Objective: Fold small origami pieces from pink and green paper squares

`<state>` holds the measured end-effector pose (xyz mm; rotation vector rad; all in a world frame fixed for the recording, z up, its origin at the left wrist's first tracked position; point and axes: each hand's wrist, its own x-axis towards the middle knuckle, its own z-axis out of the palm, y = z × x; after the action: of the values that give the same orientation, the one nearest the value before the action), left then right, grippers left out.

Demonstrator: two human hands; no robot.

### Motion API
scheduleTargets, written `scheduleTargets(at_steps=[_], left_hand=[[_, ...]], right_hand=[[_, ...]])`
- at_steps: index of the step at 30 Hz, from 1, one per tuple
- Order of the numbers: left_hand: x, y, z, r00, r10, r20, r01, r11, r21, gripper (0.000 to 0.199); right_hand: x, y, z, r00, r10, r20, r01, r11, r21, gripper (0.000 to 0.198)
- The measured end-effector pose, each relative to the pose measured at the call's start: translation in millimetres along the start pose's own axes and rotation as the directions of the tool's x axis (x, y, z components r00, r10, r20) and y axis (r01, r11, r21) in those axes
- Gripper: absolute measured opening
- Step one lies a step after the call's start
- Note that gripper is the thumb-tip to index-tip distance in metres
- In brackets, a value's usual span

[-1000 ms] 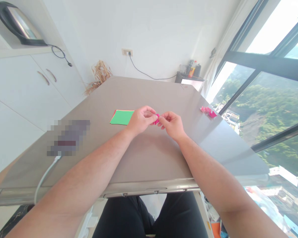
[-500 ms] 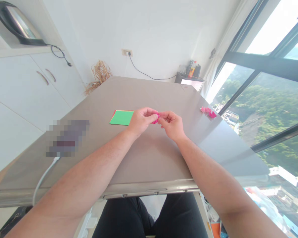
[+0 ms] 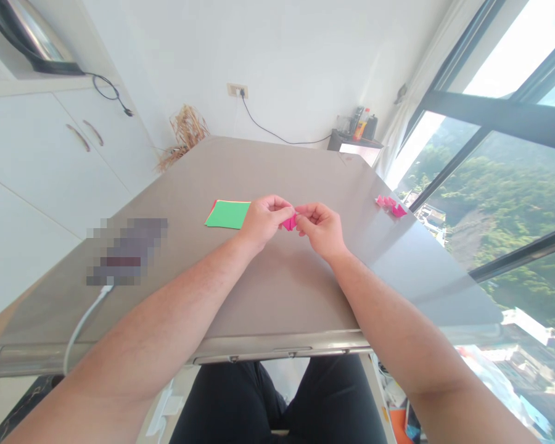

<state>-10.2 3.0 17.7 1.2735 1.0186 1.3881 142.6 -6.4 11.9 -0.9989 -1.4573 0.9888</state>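
A small piece of folded pink paper [image 3: 290, 223] is held between my two hands above the middle of the table. My left hand [image 3: 266, 221] pinches its left side between thumb and fingers. On the other side, my right hand [image 3: 321, 228] grips the right edge with its fingertips. Fingers cover much of the paper, so its full shape is hidden. Just left of my left hand lies a stack of coloured paper [image 3: 228, 214], green on top with red and yellow edges showing.
Several folded pink paper pieces [image 3: 391, 206] lie near the table's right edge by the window. A blurred-out dark device [image 3: 129, 250] with a white cable [image 3: 86, 317] rests at the left. Bottles [image 3: 361, 125] stand on a small cabinet beyond the table's far right corner.
The pink paper has turned slightly between my fingers, and more of it shows below them. Both hands stay almost in place. The whole view has shifted a little.
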Motion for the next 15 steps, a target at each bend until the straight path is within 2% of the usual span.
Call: scheduleTargets(at_steps=[3, 5, 10, 15], left_hand=[[3.3, 0.2, -3.3, 0.995, -0.084, -0.058, 0.078, 0.993, -0.092, 0.021], [4.9, 0.9, -5.4, 0.989, -0.126, -0.074, 0.114, 0.982, -0.152, 0.026], [5.7, 1.6, -6.1, 0.990, -0.136, -0.036, 0.127, 0.976, -0.179, 0.020], [5.1, 1.5, -5.4, 0.987, -0.163, -0.004, 0.157, 0.959, -0.238, 0.014]], right_hand=[[0.5, -1.8, -0.9, 1.000, 0.015, -0.015, -0.014, 0.997, 0.076, 0.021], [0.3, -1.4, -1.1, 1.000, 0.002, -0.026, 0.000, 0.998, 0.070, 0.020], [-1.3, 4.3, -0.3, 0.995, -0.101, -0.002, 0.100, 0.992, -0.082, 0.014], [-0.9, 7.9, -1.2, 0.990, -0.138, -0.027, 0.132, 0.977, -0.168, 0.010]])
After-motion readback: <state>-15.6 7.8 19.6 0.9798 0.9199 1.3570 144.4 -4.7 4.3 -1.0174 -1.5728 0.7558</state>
